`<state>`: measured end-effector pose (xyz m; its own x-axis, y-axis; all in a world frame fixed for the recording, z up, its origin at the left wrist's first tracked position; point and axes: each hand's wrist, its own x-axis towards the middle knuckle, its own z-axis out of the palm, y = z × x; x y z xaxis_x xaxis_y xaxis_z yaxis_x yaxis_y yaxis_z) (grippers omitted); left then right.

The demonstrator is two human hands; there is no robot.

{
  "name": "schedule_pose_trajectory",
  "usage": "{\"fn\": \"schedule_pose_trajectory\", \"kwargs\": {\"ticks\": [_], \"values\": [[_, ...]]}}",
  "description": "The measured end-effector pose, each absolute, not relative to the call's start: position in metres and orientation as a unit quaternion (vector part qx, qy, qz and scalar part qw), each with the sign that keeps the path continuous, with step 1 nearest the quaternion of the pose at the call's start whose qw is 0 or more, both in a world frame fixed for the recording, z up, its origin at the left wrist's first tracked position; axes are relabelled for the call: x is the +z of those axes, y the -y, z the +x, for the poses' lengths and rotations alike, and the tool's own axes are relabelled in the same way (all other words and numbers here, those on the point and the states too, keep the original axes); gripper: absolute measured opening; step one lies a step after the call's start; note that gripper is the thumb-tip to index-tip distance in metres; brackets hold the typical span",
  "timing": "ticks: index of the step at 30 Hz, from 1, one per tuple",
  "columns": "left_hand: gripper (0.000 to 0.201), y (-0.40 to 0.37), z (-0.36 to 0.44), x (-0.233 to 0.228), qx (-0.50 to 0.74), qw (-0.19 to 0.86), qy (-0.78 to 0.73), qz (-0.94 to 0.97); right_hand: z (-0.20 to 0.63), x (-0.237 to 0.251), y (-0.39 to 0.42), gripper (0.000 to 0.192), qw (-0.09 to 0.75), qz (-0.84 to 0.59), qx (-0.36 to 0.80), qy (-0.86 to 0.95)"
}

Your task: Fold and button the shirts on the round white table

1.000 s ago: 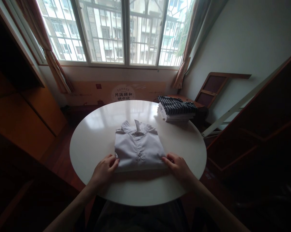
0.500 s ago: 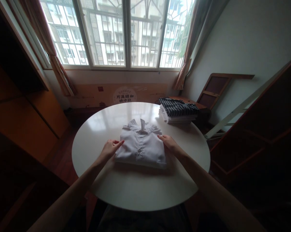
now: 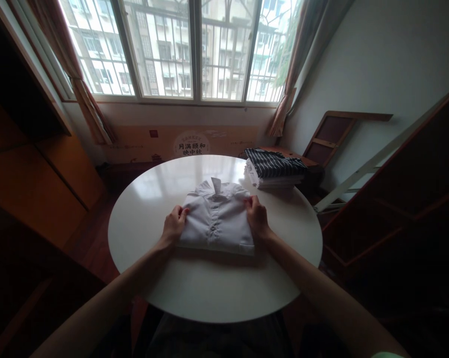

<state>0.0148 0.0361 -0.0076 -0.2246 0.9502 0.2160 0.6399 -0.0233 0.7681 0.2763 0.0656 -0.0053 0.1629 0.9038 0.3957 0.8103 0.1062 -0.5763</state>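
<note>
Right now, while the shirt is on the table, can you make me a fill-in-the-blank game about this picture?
1. Counting the left hand and the right hand, ____ hands touch the shirt.
2. The ____ hand is nearer the stack of clothes.
3. The black cloth on top of the stack has a pattern of white ____.
4. The part of the shirt nearest the window is its ____.

Missing words: two; right; stripes; collar.

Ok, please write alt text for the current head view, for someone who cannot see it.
A person's left hand and right hand hold a folded white shirt by its sides on a white table. A stack of folded cloth, black striped on top, lies behind, to the right.
</note>
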Motion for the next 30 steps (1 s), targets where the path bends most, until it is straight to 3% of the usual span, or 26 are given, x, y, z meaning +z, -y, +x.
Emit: {"fn": "schedule_pose_trajectory", "kwargs": {"ticks": [4,8,12,14,18,21,26,30], "values": [[0.029,-0.029,0.010,-0.009,0.436,0.271,-0.637,0.575,0.283,-0.009,-0.073,0.020,0.308,-0.673,0.120,0.662],[0.044,-0.010,0.002,-0.008,0.502,0.323,-0.572,0.563,0.285,-0.007,-0.076,0.029,0.312,-0.676,0.163,0.647],[0.045,0.003,-0.004,-0.006,0.439,0.352,-0.564,0.605,0.281,-0.002,-0.074,0.034,0.303,-0.683,0.180,0.639],[0.043,0.005,-0.005,-0.006,0.384,0.335,-0.577,0.638,0.277,0.001,-0.072,0.035,0.288,-0.689,0.176,0.642],[0.035,0.011,-0.001,-0.006,0.306,0.204,-0.641,0.673,0.276,0.008,-0.066,0.030,0.246,-0.698,0.154,0.655],[0.031,0.021,-0.002,-0.004,0.250,0.170,-0.673,0.675,0.285,0.009,-0.063,0.026,0.242,-0.676,0.198,0.667],[0.041,0.022,-0.012,0.008,0.215,0.331,-0.617,0.681,0.307,0.010,-0.067,0.038,0.275,-0.588,0.470,0.598],[0.048,-0.011,-0.007,0.021,0.295,0.424,-0.597,0.614,0.303,0.016,-0.075,0.046,0.337,-0.567,0.525,0.537]]}}
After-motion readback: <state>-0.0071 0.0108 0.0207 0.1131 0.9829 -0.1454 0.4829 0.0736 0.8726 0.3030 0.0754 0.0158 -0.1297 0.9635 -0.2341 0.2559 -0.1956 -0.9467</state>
